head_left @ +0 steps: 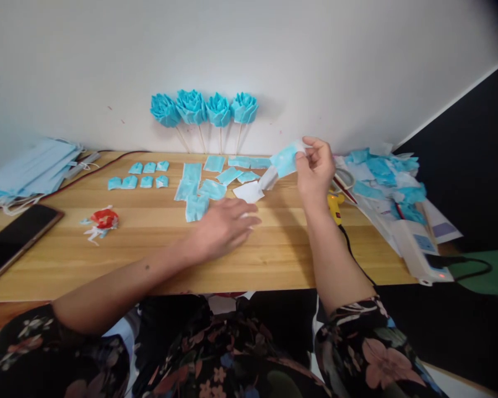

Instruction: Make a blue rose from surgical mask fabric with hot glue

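Observation:
My right hand (pixel 316 168) is raised near the wall and pinches one corner of a blue-and-white piece of face-mask fabric (pixel 285 159) between thumb and fingers. A thin whitish strip (pixel 268 178) hangs just below that piece. My left hand (pixel 226 228) hovers low over the table, fingers stretched out and slightly apart, with nothing visible in them. Just beyond it lies a white piece of fabric (pixel 249 192). Several cut blue fabric pieces (pixel 192 178) are spread to its left and behind it. Small folded blue pieces (pixel 149 167) sit in two rows farther left.
Blue fabric flowers (pixel 191 108) on sticks lean against the wall. A mask stack (pixel 33 166), a phone (pixel 19 237) and a red-and-white scrap (pixel 105 219) lie left. At right are a yellow tool (pixel 335 208), fabric scraps (pixel 384 171) and a power strip (pixel 419 251) with cables.

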Demonstrator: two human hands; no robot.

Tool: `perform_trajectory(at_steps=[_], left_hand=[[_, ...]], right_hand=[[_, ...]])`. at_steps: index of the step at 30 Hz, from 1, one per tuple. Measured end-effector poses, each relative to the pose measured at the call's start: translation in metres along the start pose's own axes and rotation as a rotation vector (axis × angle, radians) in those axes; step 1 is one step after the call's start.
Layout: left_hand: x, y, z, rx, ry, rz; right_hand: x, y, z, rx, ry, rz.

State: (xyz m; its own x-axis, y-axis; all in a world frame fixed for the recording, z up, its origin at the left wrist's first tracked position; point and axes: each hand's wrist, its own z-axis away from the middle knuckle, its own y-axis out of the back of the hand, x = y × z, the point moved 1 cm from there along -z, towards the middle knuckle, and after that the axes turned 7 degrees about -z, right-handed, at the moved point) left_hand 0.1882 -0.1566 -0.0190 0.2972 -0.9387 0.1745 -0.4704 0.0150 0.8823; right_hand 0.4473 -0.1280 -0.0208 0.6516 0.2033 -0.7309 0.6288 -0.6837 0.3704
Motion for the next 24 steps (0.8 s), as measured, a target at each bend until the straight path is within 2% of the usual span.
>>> perform_trajectory(at_steps=[3, 5, 9, 12, 14, 17, 21, 24], left_hand=[[-0.036, 0.013, 0.007, 0.183, 0.299, -0.001], [-0.066, 0.013, 0.012, 0.203, 0.465, -0.029], [-0.110, -0.001, 0.020, 0.066, 0.789, -0.064], [-0.121, -0.015, 0.018, -0.001, 0.874, -0.113], [-0.120, -0.024, 0.012, 0.004, 0.841, -0.109], [-0.107, -0.037, -0.001, 0.026, 0.708, -0.067], [-0.069, -0.050, -0.012, -0.053, 0.515, 0.012], [-0.036, -0.048, -0.010, -0.110, 0.397, 0.087]], right_hand=[[0.005, -0.002, 0.000, -0.002, -0.031, -0.017], [0.006, -0.004, 0.000, -0.037, -0.074, -0.070], [0.005, -0.006, 0.000, -0.009, -0.132, -0.167], [0.007, -0.007, 0.000, 0.067, -0.136, -0.261], [0.008, -0.008, 0.000, 0.108, -0.117, -0.329], [0.010, -0.009, 0.000, 0.152, -0.083, -0.381], [0.010, -0.008, -0.001, 0.128, -0.039, -0.354], [0.009, -0.006, -0.001, 0.091, 0.004, -0.321]])
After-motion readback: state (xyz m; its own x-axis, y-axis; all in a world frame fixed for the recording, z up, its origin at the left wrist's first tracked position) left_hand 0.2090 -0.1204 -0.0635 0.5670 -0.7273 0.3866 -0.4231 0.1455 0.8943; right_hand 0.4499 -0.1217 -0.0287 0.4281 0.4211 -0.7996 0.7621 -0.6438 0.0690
